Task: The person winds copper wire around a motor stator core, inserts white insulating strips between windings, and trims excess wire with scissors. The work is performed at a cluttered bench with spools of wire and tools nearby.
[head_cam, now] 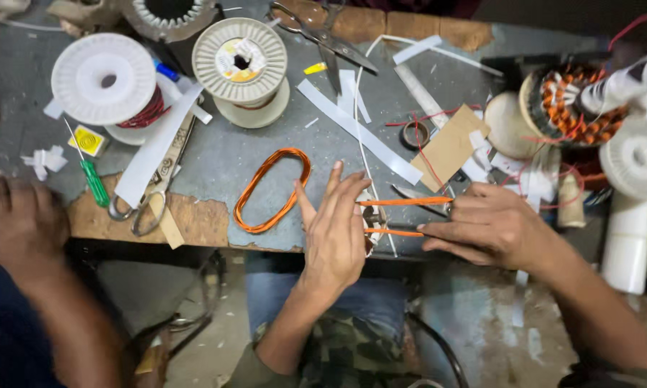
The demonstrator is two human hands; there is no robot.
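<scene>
The left hand (334,233) stands edge-on with its fingers (338,190) straight and held together, the thumb apart; a stretched loop of orange copper wire (399,215) runs round the fingers, so the hand is open and the wire passes about it rather than being pinched. The two strands of that loop lead off to the right hand (492,226), whose fingers (446,228) are curled closed on the loop's far end, the upper strand at the knuckles and the lower one at the fingertips.

Just past the left fingertips, a second coil of orange copper wire (272,190) lies flat and oval on the grey workbench (223,158), close to the hand but not touching it. Beyond the right hand lie a brown card piece (449,147) and long white paper strips (359,129). Farther out from the left fingers stand a white spool of dark red wire (108,82) and a cream spool (241,61), with scissors (327,36) at the bench's far edge. Out past the right hand is a motor stator wound with copper (568,108).

Well to the left, another person's hand (18,226) shows blurred at the bench edge, near a green-handled screwdriver (93,179) and a second pair of scissors (154,190).
</scene>
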